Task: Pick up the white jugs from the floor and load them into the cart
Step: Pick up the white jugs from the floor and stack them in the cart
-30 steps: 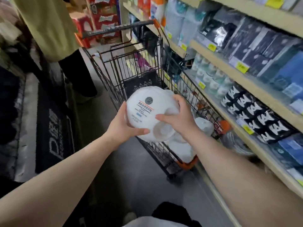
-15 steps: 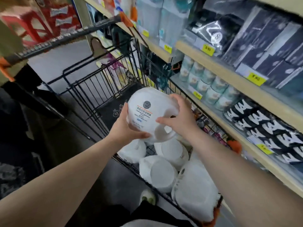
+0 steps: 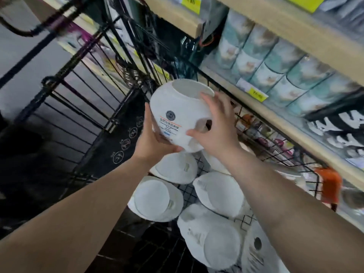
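Further over the cart [image 3: 110, 123] now, the white jug [image 3: 177, 103] sits in left hand [image 3: 152, 142] and right hand [image 3: 216, 134], both grips wrapping it; label [image 3: 169, 126] blurred, unreadable.

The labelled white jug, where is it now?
Head view, centre: the labelled white jug is held between left hand and right hand, above the jugs lying in the cart.
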Motion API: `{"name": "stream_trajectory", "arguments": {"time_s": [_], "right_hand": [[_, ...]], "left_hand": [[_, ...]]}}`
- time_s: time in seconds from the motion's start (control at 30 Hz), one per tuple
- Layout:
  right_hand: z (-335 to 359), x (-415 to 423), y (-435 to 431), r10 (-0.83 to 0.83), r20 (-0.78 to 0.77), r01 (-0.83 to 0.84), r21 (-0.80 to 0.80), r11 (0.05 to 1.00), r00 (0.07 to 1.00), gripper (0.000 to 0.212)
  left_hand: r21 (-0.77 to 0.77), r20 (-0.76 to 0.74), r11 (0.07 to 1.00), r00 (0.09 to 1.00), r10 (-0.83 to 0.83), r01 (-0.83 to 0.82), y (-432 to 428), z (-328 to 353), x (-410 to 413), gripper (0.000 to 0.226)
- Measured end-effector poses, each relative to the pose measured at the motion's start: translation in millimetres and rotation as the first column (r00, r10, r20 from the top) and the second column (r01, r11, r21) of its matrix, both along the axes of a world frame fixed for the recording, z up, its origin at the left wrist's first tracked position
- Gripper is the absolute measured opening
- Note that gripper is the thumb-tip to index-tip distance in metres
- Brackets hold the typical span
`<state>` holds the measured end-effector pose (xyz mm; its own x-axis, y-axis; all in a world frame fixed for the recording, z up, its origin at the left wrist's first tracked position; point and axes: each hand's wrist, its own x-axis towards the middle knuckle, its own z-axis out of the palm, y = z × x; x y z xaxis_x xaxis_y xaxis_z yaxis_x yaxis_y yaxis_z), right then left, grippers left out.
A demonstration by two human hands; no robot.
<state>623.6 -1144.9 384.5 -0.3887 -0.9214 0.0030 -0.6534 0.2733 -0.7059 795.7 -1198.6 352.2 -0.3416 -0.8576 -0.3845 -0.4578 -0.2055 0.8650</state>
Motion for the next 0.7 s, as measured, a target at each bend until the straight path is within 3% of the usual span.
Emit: {"name": "stream_trajectory", "arguments": {"time_s": [0.27,0.37,0.53,0.7], "right_hand": [[-43.8,14.6,-22.5,0.075,-0.236,-0.106,-0.12,0.987,0.969,0.074],[-56.8,20.1,-15.0,0.051,-0.259,-0.1,-0.183,0.978,0.965,0.069],[-55.5,25.2,-13.7,0.064,-0.19,-0.09,-0.134,0.987,0.98,0.057],[0.7,30.3,-11.6,-0.039,0.087,0.039,-0.002,0.999,0.995,0.047]], "left_hand": [[-0.071,0.096,0.997,0.994,0.046,-0.039,-25.8,-52.2,-0.4,0.144],[-0.108,0.16,0.994,0.986,0.043,-0.026,-29.5,-52.8,-3.5,0.136],[-0.129,0.188,0.988,0.981,-0.055,0.08,-40.3,-42.8,11.5,0.12],[-0.163,0.231,0.975,0.967,-0.11,0.149,-37.0,0.0,26.6,0.085]]}}
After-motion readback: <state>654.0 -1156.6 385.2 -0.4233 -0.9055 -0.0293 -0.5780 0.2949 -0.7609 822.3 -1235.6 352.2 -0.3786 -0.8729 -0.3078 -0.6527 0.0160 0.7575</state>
